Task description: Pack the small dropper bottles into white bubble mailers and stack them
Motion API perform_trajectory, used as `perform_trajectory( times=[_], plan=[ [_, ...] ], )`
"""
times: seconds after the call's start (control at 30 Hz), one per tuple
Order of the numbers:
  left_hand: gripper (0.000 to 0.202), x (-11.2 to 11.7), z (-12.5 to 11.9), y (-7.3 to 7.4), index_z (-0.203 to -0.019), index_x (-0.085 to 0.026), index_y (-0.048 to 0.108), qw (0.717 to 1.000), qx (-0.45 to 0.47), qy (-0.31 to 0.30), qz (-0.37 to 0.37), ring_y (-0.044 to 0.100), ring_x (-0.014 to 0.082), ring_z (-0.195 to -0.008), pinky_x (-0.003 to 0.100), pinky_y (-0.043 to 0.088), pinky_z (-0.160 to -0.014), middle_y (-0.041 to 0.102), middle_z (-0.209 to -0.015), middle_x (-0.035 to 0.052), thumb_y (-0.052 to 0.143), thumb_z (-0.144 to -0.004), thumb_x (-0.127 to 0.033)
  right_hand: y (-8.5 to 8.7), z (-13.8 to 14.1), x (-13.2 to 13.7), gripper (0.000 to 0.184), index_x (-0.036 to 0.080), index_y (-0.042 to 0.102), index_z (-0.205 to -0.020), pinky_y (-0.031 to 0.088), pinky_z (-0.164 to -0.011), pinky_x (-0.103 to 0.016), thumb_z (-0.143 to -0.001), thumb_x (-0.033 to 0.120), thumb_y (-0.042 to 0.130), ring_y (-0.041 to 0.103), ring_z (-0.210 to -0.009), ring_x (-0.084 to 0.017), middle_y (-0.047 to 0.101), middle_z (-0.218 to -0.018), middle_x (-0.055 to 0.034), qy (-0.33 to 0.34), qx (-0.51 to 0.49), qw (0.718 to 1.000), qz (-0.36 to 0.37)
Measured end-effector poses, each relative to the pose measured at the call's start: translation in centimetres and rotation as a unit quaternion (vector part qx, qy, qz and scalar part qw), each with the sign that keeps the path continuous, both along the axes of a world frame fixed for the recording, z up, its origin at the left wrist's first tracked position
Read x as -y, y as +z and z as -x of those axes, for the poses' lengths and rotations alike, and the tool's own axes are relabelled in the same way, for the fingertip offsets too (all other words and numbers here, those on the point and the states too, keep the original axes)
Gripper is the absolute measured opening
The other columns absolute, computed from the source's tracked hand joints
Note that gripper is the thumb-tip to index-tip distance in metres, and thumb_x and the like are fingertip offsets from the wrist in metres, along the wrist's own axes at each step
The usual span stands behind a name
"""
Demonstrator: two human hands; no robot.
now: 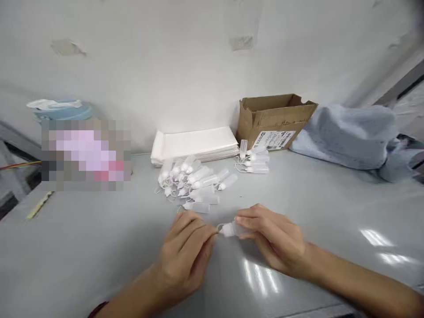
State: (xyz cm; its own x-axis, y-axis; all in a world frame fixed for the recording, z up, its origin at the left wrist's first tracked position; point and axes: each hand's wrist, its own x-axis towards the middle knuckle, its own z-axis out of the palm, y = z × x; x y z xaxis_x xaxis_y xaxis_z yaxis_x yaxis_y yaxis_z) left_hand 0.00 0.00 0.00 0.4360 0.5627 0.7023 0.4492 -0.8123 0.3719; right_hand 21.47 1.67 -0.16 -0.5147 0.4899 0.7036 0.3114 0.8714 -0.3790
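One pale wall (165,66) bounded the far edge of a grey tabletop (331,212) stretching wide to left and right. Nearer than a bottle pile (202,181), the right hand (278,238) held a small bottle (228,229) in bent fingers, tip leftward; the left hand (185,254) had its fingers pinched at that tip.

Scuffed white wall (159,66); glossy grey tabletop (331,212), light reflections (376,237).

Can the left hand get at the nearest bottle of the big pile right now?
Probably yes: that nearest bottle lies just beyond the left hand, with nothing visible between, though the hand would likely have to leave the held bottle's tip first.
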Motion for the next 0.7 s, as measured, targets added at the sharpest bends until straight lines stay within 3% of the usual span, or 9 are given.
perform_trajectory(
  times=[0.2,0.37,0.7],
  plan=[
    [0.019,-0.1,0.6,0.7,-0.095,-0.012,0.059,0.997,-0.049,0.033,-0.055,0.052,0.0179,-0.068,0.034,0.042,-0.062,0.063,-0.072,0.0036,0.058,-0.079,-0.001,0.7,0.1,0.0,0.025,0.010,0.054,-0.109,0.055,-0.063,-0.031,-0.087,0.001,0.049,0.061,-0.080,-0.019,0.064,-0.089,-0.0121,0.004,0.010,1.000,0.021],
    [0.021,-0.2,0.6,1.0,-0.100,-0.015,0.058,0.996,-0.048,0.054,-0.053,0.054,0.0190,-0.070,0.035,0.044,-0.063,0.063,-0.073,0.0033,0.060,-0.081,-0.009,0.9,-0.1,-0.2,0.023,0.008,0.055,-0.108,0.054,-0.066,-0.032,-0.086,0.001,0.053,0.062,-0.085,-0.020,0.065,-0.089,-0.0131,-0.004,0.003,1.000,0.007],
    [0.017,-0.1,0.4,1.0,-0.091,-0.014,0.059,0.996,-0.031,0.055,-0.061,0.053,0.0176,-0.068,0.034,0.044,-0.062,0.063,-0.070,0.0024,0.059,-0.079,-0.003,1.1,0.0,0.0,0.025,0.010,0.052,-0.114,0.053,-0.065,-0.033,-0.089,0.005,0.052,0.062,-0.083,-0.020,0.065,-0.087,-0.0109,0.008,0.000,1.000,0.005]
  ],
)
